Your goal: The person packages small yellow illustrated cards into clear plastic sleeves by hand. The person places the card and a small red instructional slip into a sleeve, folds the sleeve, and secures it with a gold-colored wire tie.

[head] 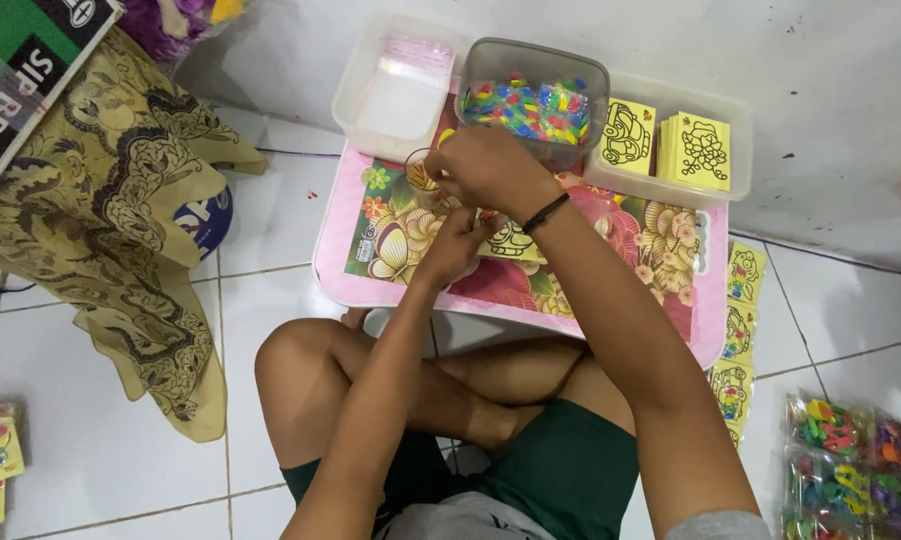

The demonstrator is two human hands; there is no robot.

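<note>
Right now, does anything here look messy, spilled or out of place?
Mostly tidy. The one odd spot: a row of yellow picture cards lies on the floor tiles beside the pink table, not in the clear tub with the others. Nothing looks spilled. Both hands work over the table.

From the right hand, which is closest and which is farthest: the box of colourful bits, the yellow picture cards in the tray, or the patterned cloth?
From the right hand:
1. Box of colourful bits, just behind it.
2. Yellow picture cards, farther right.
3. Patterned cloth, far left.

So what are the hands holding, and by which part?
Both hands, left and right, meet at a small clear bag over the yellow card. The exact grip is hidden.
</note>
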